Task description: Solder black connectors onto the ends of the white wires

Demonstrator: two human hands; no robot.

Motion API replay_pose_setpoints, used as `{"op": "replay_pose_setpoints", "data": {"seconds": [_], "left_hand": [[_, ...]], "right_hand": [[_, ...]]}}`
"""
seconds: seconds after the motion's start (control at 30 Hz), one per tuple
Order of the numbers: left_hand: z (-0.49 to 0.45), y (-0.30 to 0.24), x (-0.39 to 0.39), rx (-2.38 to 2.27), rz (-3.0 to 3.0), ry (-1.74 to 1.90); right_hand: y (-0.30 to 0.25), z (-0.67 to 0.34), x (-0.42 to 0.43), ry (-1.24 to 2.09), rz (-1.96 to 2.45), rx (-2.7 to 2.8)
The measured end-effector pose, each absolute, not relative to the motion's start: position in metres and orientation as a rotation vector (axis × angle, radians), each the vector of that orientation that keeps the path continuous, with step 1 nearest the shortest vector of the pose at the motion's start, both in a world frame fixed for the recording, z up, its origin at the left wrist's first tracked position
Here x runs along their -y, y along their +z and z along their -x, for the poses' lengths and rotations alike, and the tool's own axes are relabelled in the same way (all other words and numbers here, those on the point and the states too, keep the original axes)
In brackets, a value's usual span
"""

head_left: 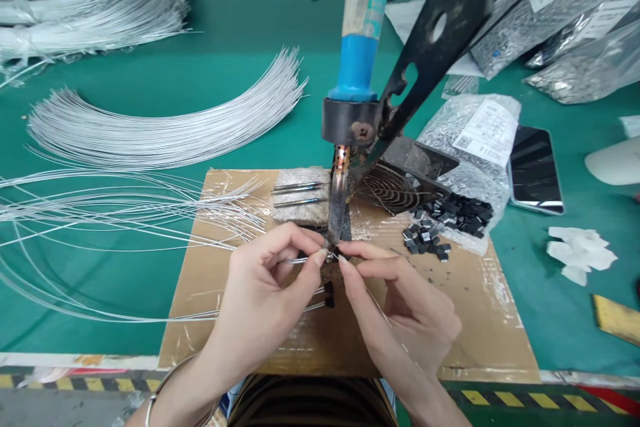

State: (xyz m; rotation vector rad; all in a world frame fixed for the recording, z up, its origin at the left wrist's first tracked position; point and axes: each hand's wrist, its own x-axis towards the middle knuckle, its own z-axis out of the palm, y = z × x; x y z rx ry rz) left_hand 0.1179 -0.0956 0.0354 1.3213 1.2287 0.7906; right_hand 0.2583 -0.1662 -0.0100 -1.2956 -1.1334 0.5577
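A blue-handled soldering iron (356,70) hangs tip down in a dark metal stand (425,47), its tip close to my fingertips. My left hand (270,293) is closed, pinching thin wires (295,260) just below the tip. What lies at the wires' ends is mostly hidden by the fingers. My right hand (400,307) is closed on a thin solder wire (375,303), which trails down across the palm; its end is by the tip. Under my hands, small black connectors (329,294) on wire ends rest on the cardboard (475,320).
Loose white wires (125,197) and a curved wire bundle (175,127) lie at left. Black connector pieces (427,237) are heaped at right, before a plastic bag (480,140) and a phone (535,170). A round fan grille (393,187) stands behind the iron.
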Motion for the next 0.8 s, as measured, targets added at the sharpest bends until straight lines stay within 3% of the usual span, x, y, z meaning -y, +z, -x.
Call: {"op": "replay_pose_setpoints", "data": {"seconds": [0.8], "left_hand": [[-0.1175,0.0348,0.0944,-1.239,-1.283,0.762]], "right_hand": [[-0.0116,-0.2588,0.1657,0.566,1.321,1.138]]}}
